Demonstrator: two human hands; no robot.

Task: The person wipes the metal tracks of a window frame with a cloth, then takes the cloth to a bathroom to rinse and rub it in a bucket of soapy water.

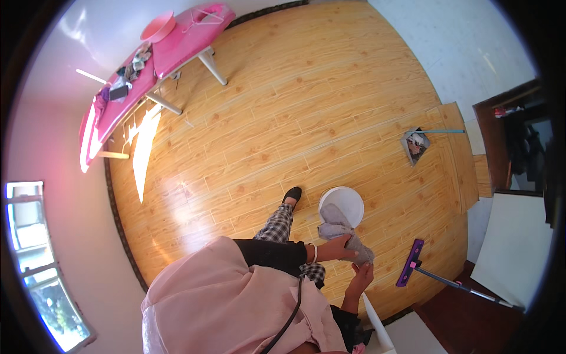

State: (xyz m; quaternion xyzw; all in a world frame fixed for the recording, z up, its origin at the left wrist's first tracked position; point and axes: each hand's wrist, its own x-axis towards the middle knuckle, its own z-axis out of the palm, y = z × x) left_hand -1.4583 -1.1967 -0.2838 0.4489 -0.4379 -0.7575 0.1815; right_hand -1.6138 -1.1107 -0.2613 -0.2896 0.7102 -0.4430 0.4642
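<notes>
A grey cloth [334, 230] hangs bunched from my hands, its far end over the near rim of a white bucket [356, 199] on the floor. My left hand [340, 248], with a white bangle at the wrist, grips the middle of the cloth. At the cloth's near right end, my right hand [363, 275] holds its edge between the fingers. The bucket's contents cannot be made out. To the right of my hands lies a flat mop with a purple head [410, 263], its pole running off towards the lower right.
A pink folding massage table [181, 48] stands along the upper left wall, bearing a pink basin [158, 27], a clothes hanger and cloths. On the wood-look floor [265, 110], a dustpan [415, 146] holds debris. A dark cabinet [491, 141] stands at right.
</notes>
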